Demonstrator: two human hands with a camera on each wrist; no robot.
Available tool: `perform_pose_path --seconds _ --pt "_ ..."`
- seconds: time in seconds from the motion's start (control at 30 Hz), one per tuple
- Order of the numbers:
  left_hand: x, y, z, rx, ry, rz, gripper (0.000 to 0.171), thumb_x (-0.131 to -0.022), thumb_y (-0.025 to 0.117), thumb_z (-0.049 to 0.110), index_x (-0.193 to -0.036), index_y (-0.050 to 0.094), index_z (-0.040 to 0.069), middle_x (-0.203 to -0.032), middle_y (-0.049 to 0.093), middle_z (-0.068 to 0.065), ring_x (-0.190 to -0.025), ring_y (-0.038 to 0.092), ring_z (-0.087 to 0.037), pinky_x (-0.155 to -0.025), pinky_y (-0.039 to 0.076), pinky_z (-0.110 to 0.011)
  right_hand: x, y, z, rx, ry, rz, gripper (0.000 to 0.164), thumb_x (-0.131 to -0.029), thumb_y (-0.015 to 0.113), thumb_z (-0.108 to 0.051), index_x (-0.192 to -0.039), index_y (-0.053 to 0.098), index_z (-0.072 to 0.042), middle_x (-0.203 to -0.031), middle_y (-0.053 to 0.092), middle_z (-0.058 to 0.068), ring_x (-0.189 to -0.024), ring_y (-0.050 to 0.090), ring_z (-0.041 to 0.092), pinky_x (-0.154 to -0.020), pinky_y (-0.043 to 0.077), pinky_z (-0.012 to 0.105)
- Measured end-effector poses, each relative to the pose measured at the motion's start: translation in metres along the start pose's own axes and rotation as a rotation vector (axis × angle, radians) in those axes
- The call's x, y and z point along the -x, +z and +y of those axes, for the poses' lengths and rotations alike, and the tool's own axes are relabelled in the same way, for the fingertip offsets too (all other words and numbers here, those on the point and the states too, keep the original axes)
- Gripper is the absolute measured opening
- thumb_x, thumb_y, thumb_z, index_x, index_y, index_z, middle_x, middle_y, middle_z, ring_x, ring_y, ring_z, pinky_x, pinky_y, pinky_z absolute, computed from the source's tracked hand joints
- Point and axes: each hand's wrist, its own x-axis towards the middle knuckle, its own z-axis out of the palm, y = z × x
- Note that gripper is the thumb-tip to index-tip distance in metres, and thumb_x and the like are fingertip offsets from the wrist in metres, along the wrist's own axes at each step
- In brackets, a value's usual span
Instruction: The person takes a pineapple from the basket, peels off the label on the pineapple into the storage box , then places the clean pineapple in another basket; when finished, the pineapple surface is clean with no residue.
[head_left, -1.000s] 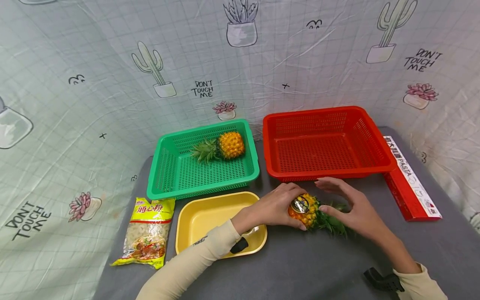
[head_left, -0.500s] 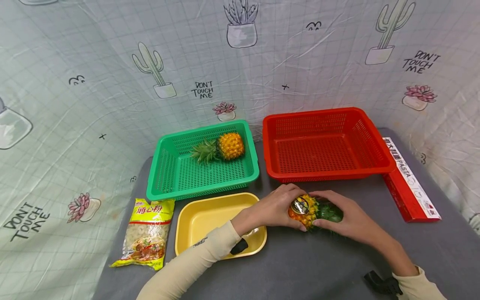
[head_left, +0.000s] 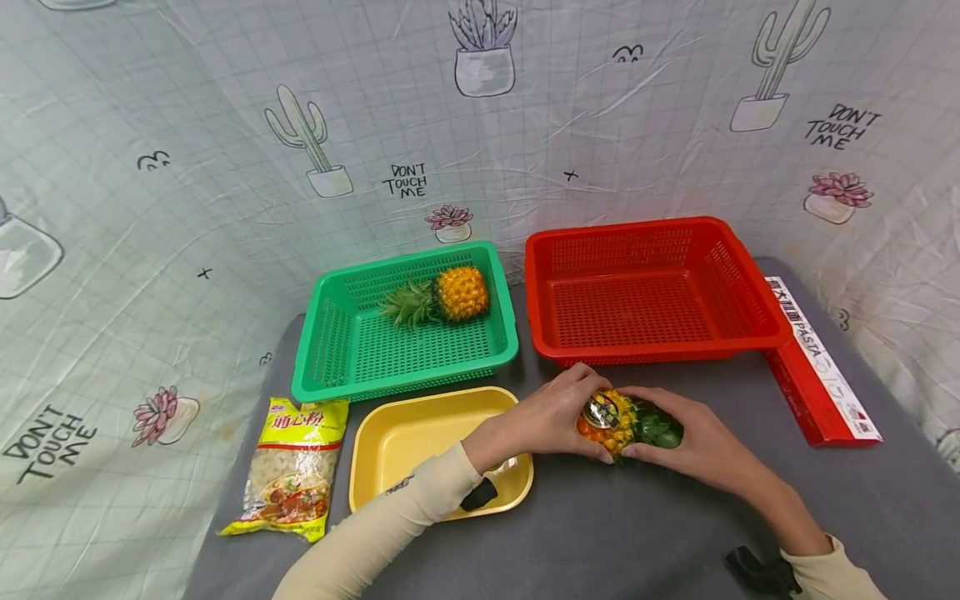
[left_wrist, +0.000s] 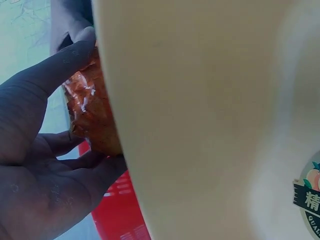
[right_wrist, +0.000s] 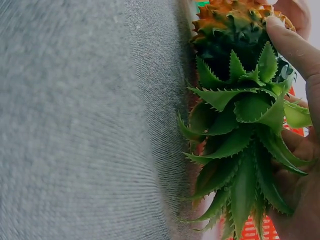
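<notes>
- Left hand [head_left: 551, 414] is gripping the pineapple [head_left: 617, 427] at its leafless end, probably steadying it.
- Right hand [head_left: 705, 439] is clasping the crown [head_left: 657, 427], apparently balancing its length.

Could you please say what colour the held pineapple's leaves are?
The leaves are green, clearest in the right wrist view.

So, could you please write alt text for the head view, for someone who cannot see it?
A person's left hand grips the body of a pineapple, the right hand its leafy end, at a grey table. Behind stand a red basket and a green basket with another pineapple inside.
</notes>
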Motion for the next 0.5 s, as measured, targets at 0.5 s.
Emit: perform_pose_path --seconds 0.5 --pt "0.008 -0.032 0.008 -0.009 -0.026 -0.004 0.081 -0.081 0.094 0.047 -0.143 0.061 0.006 -0.135 0.057 -0.004 -0.119 0.055 -0.013 -0.102 0.043 -0.021 0.001 0.001 0.003 -0.022 -0.007 -0.001 0.076 -0.085 0.091 -0.042 -0.151 0.059 -0.023 -0.138 0.063 -0.007 -0.113 0.062 0.012 -0.089 0.055 0.042"
